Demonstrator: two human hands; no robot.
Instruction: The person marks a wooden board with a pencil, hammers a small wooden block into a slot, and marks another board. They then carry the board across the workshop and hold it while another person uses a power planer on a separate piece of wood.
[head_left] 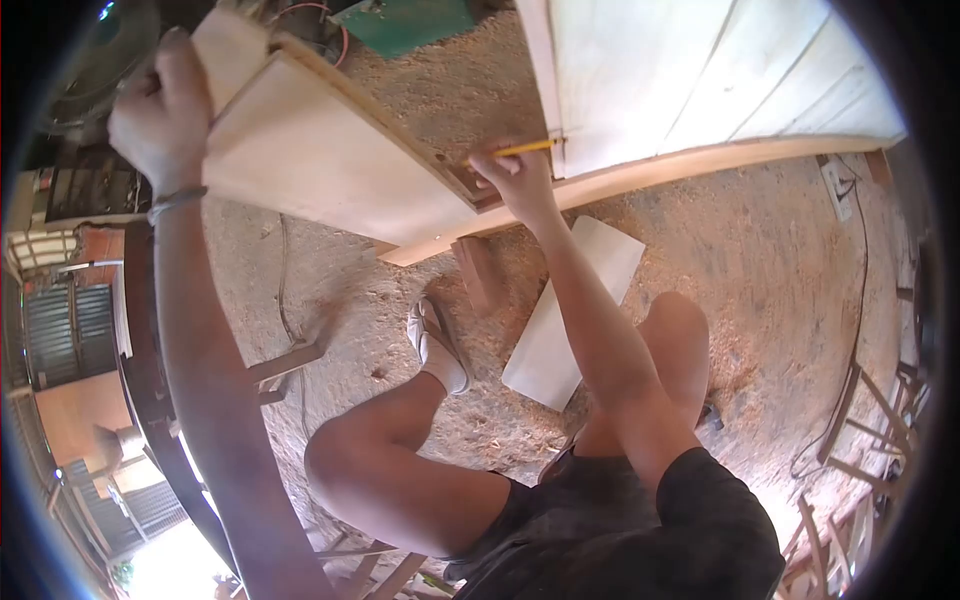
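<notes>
At the upper left, my left hand [165, 105] has its fingers curled at the edge of a pale wooden panel [320, 150]. A yellow pencil [525, 148] is pinched in my right hand [515, 180], its far end at the inner edge of a large whitish planked panel [680, 80]. A long wooden strip [640, 178] runs along the near side of both panels, under my right hand. Between the panels is a gap that shows the ground.
On the dusty ground lie a pale board [575, 310] and a small wood block [478, 275], near my sandalled foot [437, 345]. A green object [405, 25] is at the top. Wooden frames [880, 430] stand at the right, and a cable runs there.
</notes>
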